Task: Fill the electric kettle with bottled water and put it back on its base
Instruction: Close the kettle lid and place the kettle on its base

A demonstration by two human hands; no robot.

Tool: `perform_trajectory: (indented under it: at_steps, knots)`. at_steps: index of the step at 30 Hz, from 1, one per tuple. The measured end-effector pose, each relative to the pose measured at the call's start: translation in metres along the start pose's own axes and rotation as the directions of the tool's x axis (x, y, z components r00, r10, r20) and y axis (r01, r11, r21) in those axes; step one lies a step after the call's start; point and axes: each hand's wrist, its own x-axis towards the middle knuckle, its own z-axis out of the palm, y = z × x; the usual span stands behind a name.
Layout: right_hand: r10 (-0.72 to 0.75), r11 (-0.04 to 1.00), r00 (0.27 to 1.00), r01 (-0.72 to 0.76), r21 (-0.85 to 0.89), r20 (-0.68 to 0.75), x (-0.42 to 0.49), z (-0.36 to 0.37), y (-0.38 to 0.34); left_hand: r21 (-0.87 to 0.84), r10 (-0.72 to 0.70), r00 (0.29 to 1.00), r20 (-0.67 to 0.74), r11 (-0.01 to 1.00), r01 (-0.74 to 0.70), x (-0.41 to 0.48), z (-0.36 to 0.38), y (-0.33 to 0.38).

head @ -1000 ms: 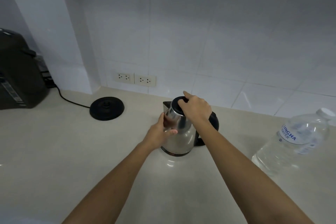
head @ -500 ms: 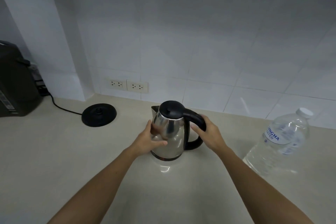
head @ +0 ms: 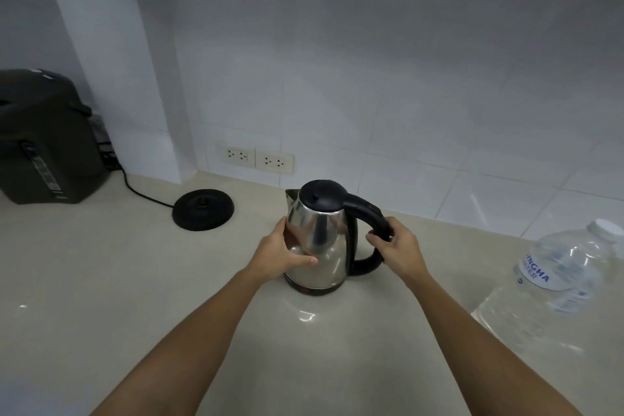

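Observation:
A steel electric kettle [head: 320, 240] with a black lid and handle stands upright on the pale counter, its lid down. My left hand [head: 282, 255] is wrapped around the left side of its body. My right hand [head: 396, 246] grips the black handle from the right. The round black kettle base [head: 203, 209] lies on the counter to the back left, apart from the kettle, with a cord running left. A large clear water bottle [head: 553, 284] with a white cap stands at the right, untouched.
A dark appliance [head: 44, 142] sits at the far left against the wall. Two wall sockets [head: 258, 158] are set low in the white tiled wall behind the base. The counter [head: 101, 297] stretches toward me.
My right hand left the lid and took hold of the handle. My left hand stays on the kettle body. The view has shifted slightly.

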Motion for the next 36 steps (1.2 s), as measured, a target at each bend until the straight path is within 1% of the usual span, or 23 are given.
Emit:
perform_trajectory:
  at_steps: [3,8,14,19,27,30,36]
  knots:
    - [-0.021,0.998,1.0,0.021,0.058,-0.01,0.012,0.016,-0.021,-0.005,0.045,0.999,-0.028,0.999,-0.045,0.011,-0.028,0.005]
    - [-0.062,0.988,0.998,0.06,0.146,0.008,0.035,0.062,-0.066,0.059,0.12,0.991,-0.052,0.991,-0.117,0.031,-0.099,0.004]
    - [-0.054,0.976,0.999,0.053,0.21,-0.002,0.057,0.146,-0.109,0.16,0.097,0.995,-0.024,0.983,-0.092,0.063,-0.195,-0.026]
    - [-0.001,0.967,1.0,0.009,0.254,-0.031,0.063,0.212,-0.131,0.156,0.071,0.996,0.052,0.985,-0.078,0.086,-0.253,-0.057]
    - [0.105,0.963,0.991,-0.082,0.257,-0.077,0.066,0.276,-0.136,0.162,0.043,0.988,0.147,0.984,-0.067,0.113,-0.294,-0.103]
    - [0.14,0.955,0.985,-0.107,0.276,-0.103,0.067,0.284,-0.134,0.176,0.049,0.982,0.184,0.981,-0.082,0.122,-0.298,-0.107]
    - [0.173,0.954,0.978,-0.138,0.265,-0.114,0.068,0.296,-0.132,0.175,0.059,0.978,0.201,0.98,-0.095,0.128,-0.299,-0.118]
